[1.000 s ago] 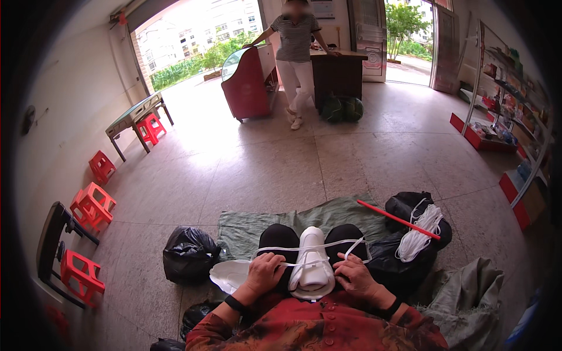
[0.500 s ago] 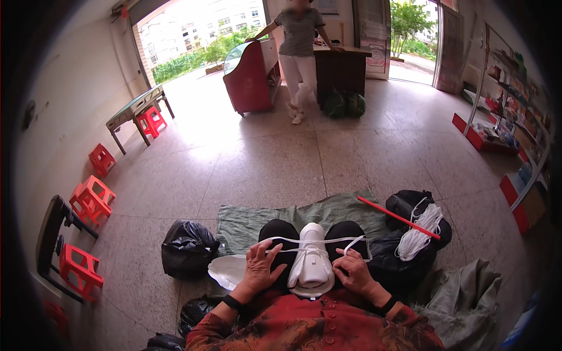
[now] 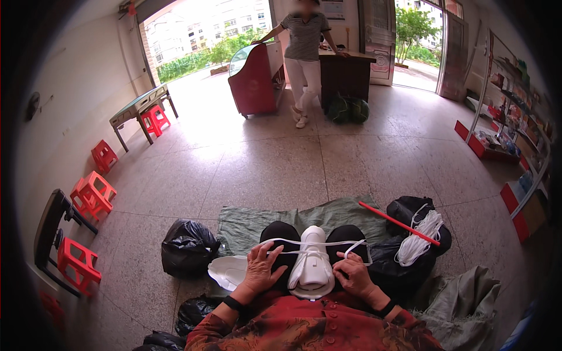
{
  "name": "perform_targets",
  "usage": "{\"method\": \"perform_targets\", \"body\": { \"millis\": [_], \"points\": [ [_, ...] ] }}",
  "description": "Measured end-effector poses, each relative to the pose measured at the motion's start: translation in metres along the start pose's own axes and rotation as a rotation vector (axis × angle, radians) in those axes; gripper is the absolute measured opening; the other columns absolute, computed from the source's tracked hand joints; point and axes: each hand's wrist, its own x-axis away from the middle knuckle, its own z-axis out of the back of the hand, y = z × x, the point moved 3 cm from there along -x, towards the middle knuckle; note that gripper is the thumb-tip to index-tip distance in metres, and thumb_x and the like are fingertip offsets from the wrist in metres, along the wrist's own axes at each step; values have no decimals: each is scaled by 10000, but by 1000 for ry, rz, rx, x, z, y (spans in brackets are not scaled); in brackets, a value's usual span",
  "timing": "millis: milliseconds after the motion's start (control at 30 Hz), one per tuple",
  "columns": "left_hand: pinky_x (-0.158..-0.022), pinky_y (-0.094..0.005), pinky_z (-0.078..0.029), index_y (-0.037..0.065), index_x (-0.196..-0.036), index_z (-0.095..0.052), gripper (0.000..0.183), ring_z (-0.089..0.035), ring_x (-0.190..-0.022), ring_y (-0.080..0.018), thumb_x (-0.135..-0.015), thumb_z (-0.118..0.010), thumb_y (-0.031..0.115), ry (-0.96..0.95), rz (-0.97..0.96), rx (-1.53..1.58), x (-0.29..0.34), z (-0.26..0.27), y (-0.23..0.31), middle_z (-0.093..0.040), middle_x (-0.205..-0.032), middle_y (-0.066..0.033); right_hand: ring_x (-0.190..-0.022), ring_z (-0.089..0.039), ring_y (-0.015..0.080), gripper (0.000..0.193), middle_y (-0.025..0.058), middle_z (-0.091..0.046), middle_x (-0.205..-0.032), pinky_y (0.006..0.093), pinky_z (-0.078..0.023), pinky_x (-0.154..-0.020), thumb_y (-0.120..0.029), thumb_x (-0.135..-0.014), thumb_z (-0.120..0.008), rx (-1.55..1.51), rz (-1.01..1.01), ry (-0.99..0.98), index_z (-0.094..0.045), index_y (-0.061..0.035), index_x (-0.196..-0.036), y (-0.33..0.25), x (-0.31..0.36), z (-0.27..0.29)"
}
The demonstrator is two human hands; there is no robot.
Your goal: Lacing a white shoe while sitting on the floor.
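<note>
A white shoe stands between my knees, its toe end or tongue not plain to tell. A white shoelace runs across it in two strands and loops at the right. My left hand holds the strands at its fingertips beside the shoe, thumb held apart. On the other side, my right hand pinches the lace between thumb and forefinger, the other fingers curled. Another white shoe piece lies to the left of my left hand, partly hidden by it.
Black plastic bags sit at both sides. A white cord bundle and a red stick rest on the right one. Green cloth covers the floor ahead. Red stools line the left wall; a person stands by a red counter.
The view has shifted slightly, so the room sits a little lower and further right. Both hands and the lace keep almost the same pose.
</note>
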Motion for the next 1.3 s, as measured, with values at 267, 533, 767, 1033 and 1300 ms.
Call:
{"method": "perform_targets", "body": {
  "millis": [267, 533, 767, 1033, 1300],
  "points": [
    [-999, -462, -310, 168, -1304, -518, 620, -378, -1214, -332, -748, -720, 354, 5, -16, -15, -1, 1, 2, -409, -1321, -117, -1131, -585, 271, 93, 63, -674, -922, 403, -371, -1002, -108, -765, -701, 15, 9, 11, -645, -101, -838, -1, 0, 2],
    [-994, -462, -313, 170, -1296, -523, 615, -385, -1206, -327, -742, -724, 344, 15, -3, -5, 0, 1, 2, -414, -1321, -110, -1126, -585, 269, 102, 62, -673, -920, 399, -375, -994, -104, -753, -702, 2, 8, 13, -647, -100, -839, -3, -1, 2],
    [-1009, -464, -298, 182, -1296, -520, 610, -371, -1230, -319, -745, -723, 350, 4, 8, -7, 0, 0, 2, -413, -1320, -101, -1134, -581, 267, 83, 53, -675, -910, 401, -368, -1001, -110, -770, -697, 11, 6, 13, -642, -93, -830, -3, 0, 3],
    [-1019, -478, -294, 145, -1282, -526, 618, -369, -1220, -339, -715, -743, 264, -12, -15, 3, -4, -3, 7, -407, -1317, -122, -1168, -560, 259, 98, 84, -650, -964, 412, -355, -1035, -125, -806, -685, -24, 0, 29, -636, -92, -884, 3, 5, 4],
    [-1028, -479, -286, 142, -1278, -527, 615, -366, -1217, -344, -716, -742, 265, -16, -14, 11, -3, -4, 6, -406, -1322, -120, -1162, -564, 264, 106, 85, -651, -966, 412, -358, -1035, -124, -799, -691, -50, 13, 36, -638, -90, -885, 4, 6, 4]
  ]
}}
